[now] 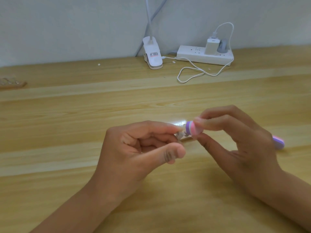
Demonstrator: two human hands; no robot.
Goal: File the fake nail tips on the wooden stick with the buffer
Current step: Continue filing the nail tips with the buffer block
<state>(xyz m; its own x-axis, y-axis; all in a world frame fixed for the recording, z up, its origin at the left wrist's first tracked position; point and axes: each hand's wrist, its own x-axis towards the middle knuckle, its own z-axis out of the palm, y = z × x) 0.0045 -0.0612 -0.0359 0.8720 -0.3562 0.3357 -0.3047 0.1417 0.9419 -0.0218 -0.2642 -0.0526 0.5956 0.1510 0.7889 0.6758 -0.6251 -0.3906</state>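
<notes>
My left hand [141,148] pinches a small clear fake nail tip [180,134] between fingertips and thumb, low over the wooden table [151,98]. The stick under the tip is mostly hidden by my fingers. My right hand [235,137] grips a pink, white and purple buffer block [191,129]. One end of the buffer rests against the nail tip; its other end [278,142] sticks out behind my right hand.
A white clip lamp base [152,54] and a white power strip [204,55] with a charger and looped cable [193,73] sit at the far edge by the wall. A wooden holder [11,83] with more clear tips lies at the far left.
</notes>
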